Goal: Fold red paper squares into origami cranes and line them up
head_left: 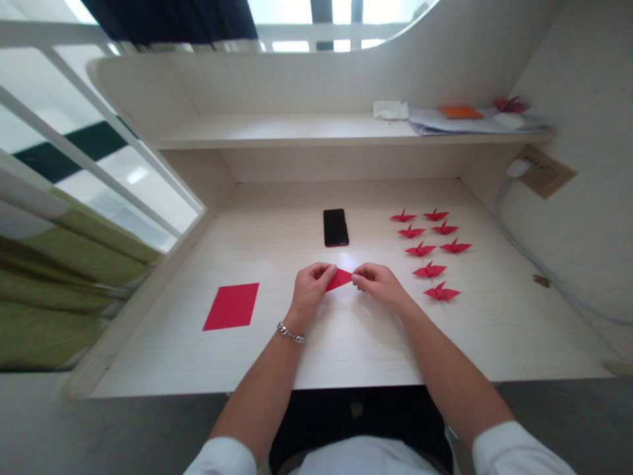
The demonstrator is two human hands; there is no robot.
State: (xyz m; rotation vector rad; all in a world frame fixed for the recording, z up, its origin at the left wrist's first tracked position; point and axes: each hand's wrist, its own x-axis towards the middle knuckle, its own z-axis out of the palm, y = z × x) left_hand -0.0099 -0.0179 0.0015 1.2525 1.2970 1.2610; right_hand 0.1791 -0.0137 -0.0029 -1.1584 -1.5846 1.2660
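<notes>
Both hands on folded red paper, center of frame

Folded red paper [339,280] sits mid-frame, just above the desk [173,359] or touching it; can't tell which. Left hand [310,287] is closed on its left end, thumb on top. Right hand [380,282] pinches the pointed right tip between thumb and fingers. Gripped at both ends, probably because one side steadies it while the other handles the tip; thumb-and-finger pinches suit a piece this small.

Flat red sheet [231,307] lies lower left of center, untouched, likely set there to be within the left hand's reach. Eight red paper cranes [429,271] right of center, in two slanted columns, five and three, wings spread. Lined up off to the side, presumably so the forearms don't knock them and they count easily. Phone [336,228], screen dark, lies beyond the hands, probably put there to be out of the way. Upper right: papers [425,123] on a shelf [277,126], apart from everything on the desk.
</notes>
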